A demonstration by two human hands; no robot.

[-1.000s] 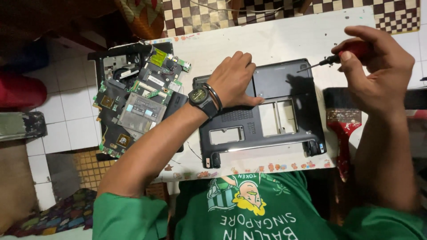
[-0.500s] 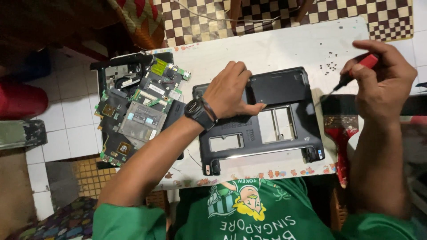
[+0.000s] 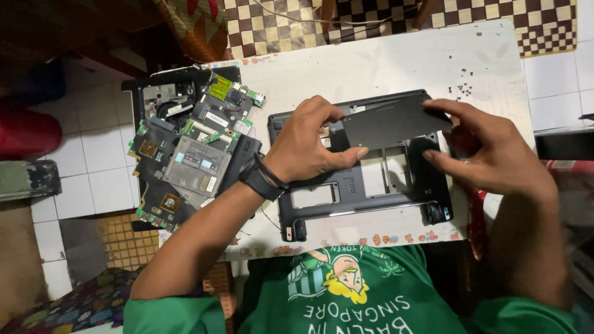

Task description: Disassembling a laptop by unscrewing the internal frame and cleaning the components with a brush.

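A black laptop bottom case (image 3: 365, 201) lies on a white table (image 3: 371, 62), with open bays in its middle. Both my hands hold a flat black cover panel (image 3: 396, 120), tilted up just above the case. My left hand (image 3: 306, 148), with a black watch on its wrist, pinches the panel's left edge between thumb and fingers. At the panel's right corner, my right hand (image 3: 489, 154) grips it with thumb above and fingers below. No screwdriver shows in either hand.
A pile of green circuit boards and a metal drive (image 3: 192, 151) rests on another black case at the table's left end. Several tiny screws (image 3: 463, 89) lie at the far right. A red object (image 3: 475, 216) sits under my right forearm. White tile floor lies to the left.
My right hand no longer holds the red-handled screwdriver and has come to the panel. The cover panel has come off the case and now sits between both hands.
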